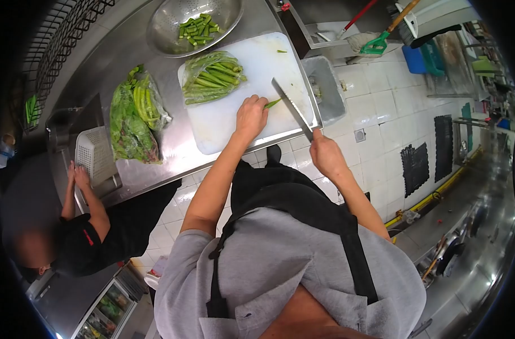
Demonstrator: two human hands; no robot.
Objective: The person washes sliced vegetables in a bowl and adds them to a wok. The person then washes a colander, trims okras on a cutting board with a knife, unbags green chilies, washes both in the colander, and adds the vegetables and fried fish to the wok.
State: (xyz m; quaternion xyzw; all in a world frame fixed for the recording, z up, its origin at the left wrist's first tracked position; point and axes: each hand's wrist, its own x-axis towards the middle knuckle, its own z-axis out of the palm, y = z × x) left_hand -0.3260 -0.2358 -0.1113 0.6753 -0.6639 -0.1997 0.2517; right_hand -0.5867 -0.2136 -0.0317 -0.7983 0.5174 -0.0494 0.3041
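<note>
Knife in the right hand [327, 153], slender green pod [273, 103] pinched in the left hand [252, 117].
The left hand is closed low over a white rectangular cutting board [263, 50], and the pod's tip points toward the straight steel blade of the knife [292, 107]; whether they touch, I cannot tell. The right hand is wrapped around the handle at the board's near right corner. A clear plastic bag of long green pods [215, 78] lies on the board's left part. Beyond it, a perforated steel colander [168, 18] holds cut green pieces [198, 29]. Bagged leafy greens [127, 121] lie left of the board on the steel counter [136, 53].
</note>
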